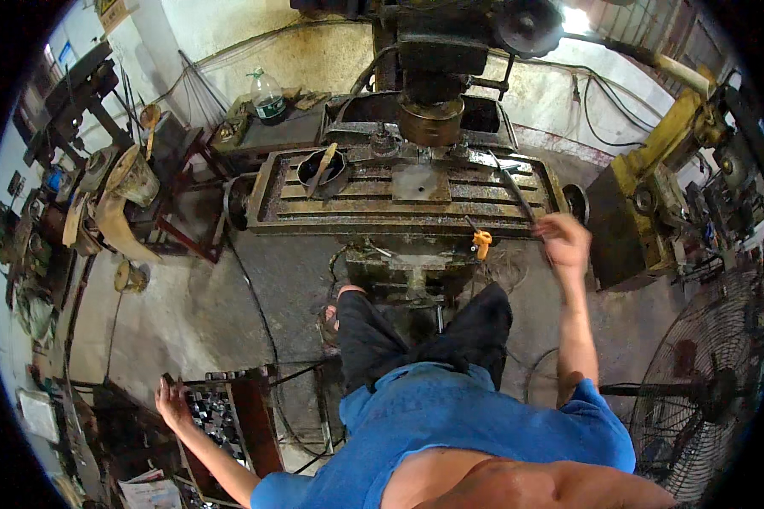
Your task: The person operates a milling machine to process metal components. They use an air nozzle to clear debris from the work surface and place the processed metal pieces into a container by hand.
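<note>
Dark rod-like tool (525,200), slim, gripped in the closed right hand (562,242), slanting up and leftward from the fist over the right end of a slotted machine table (365,218). Left hand (173,403): low at the person's left, fingers bent at the edge of a group of small metal pieces (213,410) beside a brown panel (256,416); whether it holds one, cannot tell at this size. On the table: round pot (338,183), left, pale stick (323,167) across its mouth; pale square plate (418,182), middle. Orange item (481,243), near the front edge. Outward: large clear bottle (267,95), left rear; yellow machine (624,204) and wire-caged fan (692,399), right.
</note>
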A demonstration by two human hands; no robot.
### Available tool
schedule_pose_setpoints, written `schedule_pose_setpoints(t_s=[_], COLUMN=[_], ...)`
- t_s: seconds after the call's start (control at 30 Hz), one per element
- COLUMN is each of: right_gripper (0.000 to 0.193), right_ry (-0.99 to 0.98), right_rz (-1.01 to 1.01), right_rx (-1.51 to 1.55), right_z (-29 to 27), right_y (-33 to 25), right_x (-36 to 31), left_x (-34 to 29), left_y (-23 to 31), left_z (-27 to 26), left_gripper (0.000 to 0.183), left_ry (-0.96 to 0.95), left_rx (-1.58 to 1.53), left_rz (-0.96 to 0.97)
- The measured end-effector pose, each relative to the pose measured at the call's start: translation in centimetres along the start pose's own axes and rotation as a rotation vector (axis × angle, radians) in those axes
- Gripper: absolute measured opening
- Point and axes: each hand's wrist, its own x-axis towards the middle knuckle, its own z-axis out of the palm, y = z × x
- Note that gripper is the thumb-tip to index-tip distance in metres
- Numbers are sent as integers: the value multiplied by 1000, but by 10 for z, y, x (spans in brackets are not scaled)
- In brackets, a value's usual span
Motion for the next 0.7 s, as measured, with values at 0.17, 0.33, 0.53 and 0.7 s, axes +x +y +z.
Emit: schedule_pose_setpoints(t_s=[0.17,0.33,0.53,0.7], right_gripper=[12,9,22,39], right_ry=[-167,40,-9,-326], right_rz=[876,840,384,128], right_rx=[344,395,586,-37], right_z=[91,146,113,76], right_y=[171,193,124,49], right_x=[-41,-48,-44,7], left_x=[10,20,2,11], left_y=[-1,-40,-63,-73], left_z=[96,168,195,187], left_gripper=[23,15,7,9], left_ry=[-164,-183,-289,-170], left_rx=[-314,-446,-405,-408], left_rz=[29,-85,-109,-190])
